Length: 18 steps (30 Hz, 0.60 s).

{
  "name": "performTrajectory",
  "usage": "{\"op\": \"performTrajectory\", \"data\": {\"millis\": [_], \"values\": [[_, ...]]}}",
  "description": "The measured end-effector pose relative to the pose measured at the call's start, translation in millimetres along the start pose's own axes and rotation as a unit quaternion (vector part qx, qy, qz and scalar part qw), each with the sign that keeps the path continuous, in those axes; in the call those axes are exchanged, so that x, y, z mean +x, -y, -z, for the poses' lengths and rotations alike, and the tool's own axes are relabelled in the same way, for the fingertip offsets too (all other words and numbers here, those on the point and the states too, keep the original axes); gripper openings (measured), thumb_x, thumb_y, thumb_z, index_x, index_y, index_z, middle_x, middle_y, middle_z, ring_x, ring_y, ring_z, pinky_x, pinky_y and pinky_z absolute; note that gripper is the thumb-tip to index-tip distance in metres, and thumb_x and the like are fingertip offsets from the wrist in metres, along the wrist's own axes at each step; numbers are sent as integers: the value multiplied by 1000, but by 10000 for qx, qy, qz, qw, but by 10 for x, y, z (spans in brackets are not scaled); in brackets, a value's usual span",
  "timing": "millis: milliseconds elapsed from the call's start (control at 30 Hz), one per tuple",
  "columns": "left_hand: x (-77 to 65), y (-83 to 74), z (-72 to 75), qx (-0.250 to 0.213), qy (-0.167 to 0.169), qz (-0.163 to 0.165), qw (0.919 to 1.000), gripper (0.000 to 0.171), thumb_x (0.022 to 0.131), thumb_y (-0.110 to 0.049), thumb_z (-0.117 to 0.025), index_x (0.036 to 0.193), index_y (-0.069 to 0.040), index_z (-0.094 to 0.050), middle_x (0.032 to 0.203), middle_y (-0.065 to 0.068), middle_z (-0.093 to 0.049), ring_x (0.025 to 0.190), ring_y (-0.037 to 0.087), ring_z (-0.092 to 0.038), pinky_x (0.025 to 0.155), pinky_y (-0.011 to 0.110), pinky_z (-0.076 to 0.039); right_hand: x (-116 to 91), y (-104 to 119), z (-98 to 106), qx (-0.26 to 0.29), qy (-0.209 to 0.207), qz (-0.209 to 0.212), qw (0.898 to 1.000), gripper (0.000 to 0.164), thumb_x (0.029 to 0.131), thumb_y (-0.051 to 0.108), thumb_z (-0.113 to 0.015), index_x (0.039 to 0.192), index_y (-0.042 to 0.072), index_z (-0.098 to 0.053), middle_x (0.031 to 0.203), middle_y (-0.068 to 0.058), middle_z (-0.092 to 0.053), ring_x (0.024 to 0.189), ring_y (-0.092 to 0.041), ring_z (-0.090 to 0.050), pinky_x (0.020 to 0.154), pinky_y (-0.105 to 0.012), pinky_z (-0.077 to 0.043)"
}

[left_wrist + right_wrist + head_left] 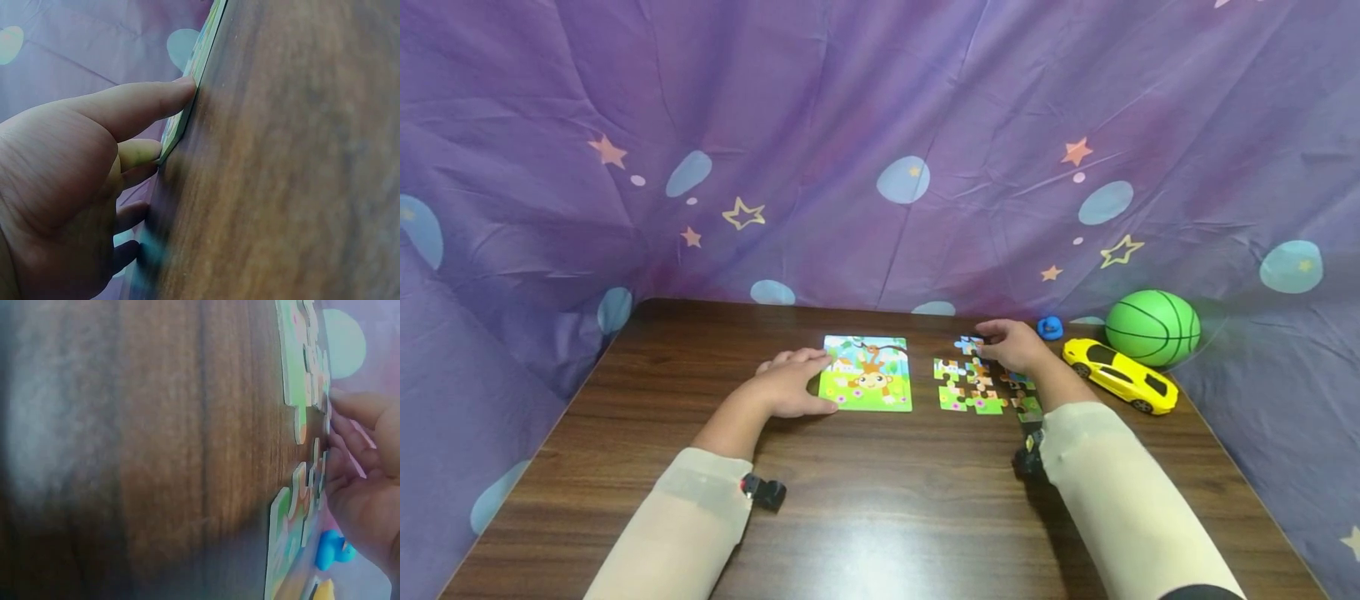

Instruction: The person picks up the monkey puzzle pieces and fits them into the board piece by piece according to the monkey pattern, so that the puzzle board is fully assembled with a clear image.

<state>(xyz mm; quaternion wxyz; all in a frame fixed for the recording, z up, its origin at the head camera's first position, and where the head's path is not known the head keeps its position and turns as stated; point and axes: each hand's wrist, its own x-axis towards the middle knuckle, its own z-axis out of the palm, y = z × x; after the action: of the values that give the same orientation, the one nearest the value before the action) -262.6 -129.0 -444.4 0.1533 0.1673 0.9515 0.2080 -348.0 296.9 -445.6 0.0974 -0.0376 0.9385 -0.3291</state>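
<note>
In the head view, a flat square puzzle board (871,379) with a monkey picture lies mid-table. My left hand (790,385) is at its left side, thumb and fingertips touching the edge; the left wrist view shows the thumb (150,103) against the board's side. Farther right, several jigsaw pieces (953,398) lie partly joined. My right hand (1011,346) is at the top of this group, its thumb and fingers pinching a blue puzzle piece (967,342). In the right wrist view the fingertips partly hide that piece.
More puzzle pieces (1028,407) lie under the right wrist. A small blue toy duck (1049,327), a yellow toy car (1118,375) and a green ball (1153,327) stand at the table's right back. A purple patterned cloth (820,208) hangs behind the wooden table (850,483).
</note>
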Motion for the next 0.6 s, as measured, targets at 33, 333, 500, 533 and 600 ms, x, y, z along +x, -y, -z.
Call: {"op": "performTrajectory", "data": {"millis": [33, 333, 500, 533, 600], "values": [[3, 0, -1, 9, -5, -6, 10000, 93, 91, -59, -76, 168, -24, -37, 178, 2, -29, 162, 40, -25, 128, 72, -22, 4, 4, -1, -65, 14, -30, 10000, 54, 103, 19, -70, 153, 6, -57, 150, -28, -58, 134, -43, -57, 99, -48, -58], [1, 3, -7, 41, -16, 16, 10000, 92, 92, -58, -76, 168, -24, -37, 178, 2, -29, 162, 40, -25, 128, 71, -23, 27, 86, -2, -521, 12, 99, 9986, 53, 99, 12, -73, 150, 4, -60, 140, -26, -64, 121, -39, -62, 95, -47, -59], [-3, -4, -1, 48, -27, 15, 10000, 92, 91, -59, -76, 168, -25, -38, 178, 2, -29, 162, 40, -26, 128, 71, -23, 41, 109, 0, -676, -183, 269, 9972, 52, 95, 9, -76, 144, -1, -64, 127, -24, -69, 111, -34, -64, 98, -48, -57], [-3, -5, 0, 54, -24, 11, 10000, 92, 91, -59, -76, 168, -25, -38, 178, 2, -29, 162, 40, -26, 128, 71, -23, 41, 111, -2, -724, -228, 323, 9966, 51, 94, 9, -76, 143, -2, -65, 126, -24, -70, 110, -34, -64, 99, -49, -56], [-2, -7, 0, 70, -23, -6, 10000, 92, 91, -59, -75, 168, -25, -38, 178, 2, -29, 162, 40, -26, 128, 71, -24, 44, 110, -7, -773, -291, 361, 9959, 48, 95, 9, -75, 141, -2, -66, 128, -24, -71, 112, -35, -65, 103, -52, -55]]}}
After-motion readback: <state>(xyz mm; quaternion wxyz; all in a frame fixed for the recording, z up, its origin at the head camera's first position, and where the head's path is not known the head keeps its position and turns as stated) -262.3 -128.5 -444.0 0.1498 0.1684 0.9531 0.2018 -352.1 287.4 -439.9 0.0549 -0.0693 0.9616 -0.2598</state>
